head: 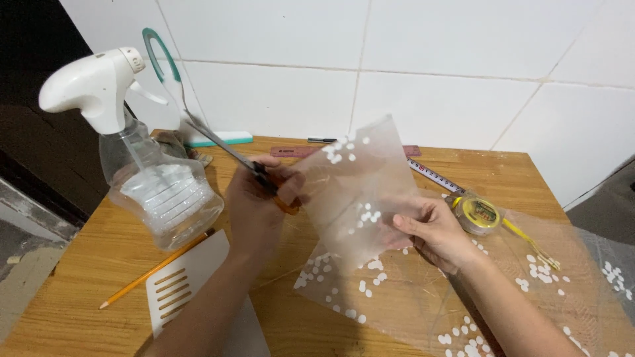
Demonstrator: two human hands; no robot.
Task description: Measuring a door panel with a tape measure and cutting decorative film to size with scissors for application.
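Left hand (254, 205) is wrapped around the orange handles of the scissors (264, 177), fingers closed on them; we can't tell whether the blades are apart or together, they sit behind the film. Right hand (433, 231) pinches the lower right edge of a translucent plastic sheet (360, 185) with white petal-like dots, thumb on top, fingers under it. We read that sheet as held up, tilted off the table, between the two hands, with the scissors meeting its left edge.

A larger piece of the same dotted film (397, 297) lies flat on the wooden table (79, 291), under and to the right of the right forearm, running off toward the right edge.

What we see around it:
- clear spray bottle (159, 185) with white trigger head, near left, close to the camera, partly filled
- yellow pencil (152, 270) lying diagonally below the bottle
- white slotted card (185, 281) just beside the pencil, partly under the left forearm
- yellow tape measure (477, 213) just behind the right hand, its tape pulled out toward the wall
- reddish ruler (297, 151) and a dark pen (322, 140) along the back edge
- teal-and-white tool (165, 73) leaning at the tiled wall (423, 73), behind the bottle
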